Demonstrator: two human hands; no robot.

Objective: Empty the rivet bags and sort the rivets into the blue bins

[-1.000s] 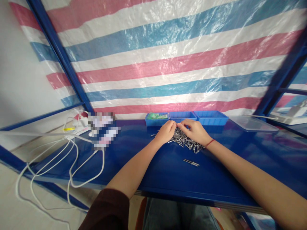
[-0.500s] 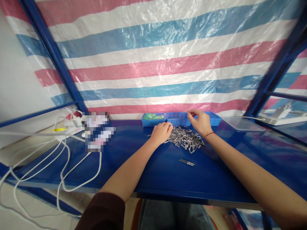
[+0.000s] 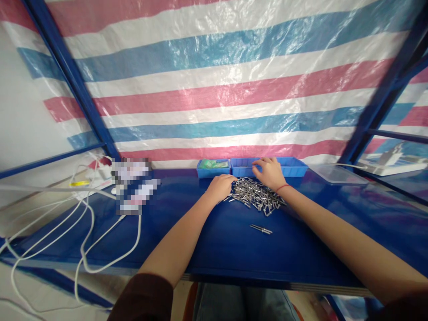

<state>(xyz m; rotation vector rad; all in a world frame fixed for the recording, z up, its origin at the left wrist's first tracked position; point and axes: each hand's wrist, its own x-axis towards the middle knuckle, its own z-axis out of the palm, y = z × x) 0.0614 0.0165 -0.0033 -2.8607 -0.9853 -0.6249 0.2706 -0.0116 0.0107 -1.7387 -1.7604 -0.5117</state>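
A heap of silver blind rivets (image 3: pixel 257 195) lies on the blue table. At the heap's left edge is my left hand (image 3: pixel 220 187), its fingers curled together at the rivets; whatever is between the fingertips is hidden. My right hand (image 3: pixel 270 173) hovers at the far side of the heap, in front of the blue bins. Its thumb and forefinger are apart and I see nothing between them. Nearer to me, a few separate rivets (image 3: pixel 261 229) lie side by side.
Along the back stand a small blue bin (image 3: pixel 214 171) with green packets and a blue bin pair (image 3: pixel 294 170) partly behind my right hand. A clear plastic lid (image 3: pixel 337 174) lies to the right. White cables (image 3: pixel 87 240) and a blurred item (image 3: pixel 137 187) are left.
My hands were together over the heap, then parted. The right went to the bins and has come back slightly left and down, its fingers spreading. The left has settled at the heap's left edge.
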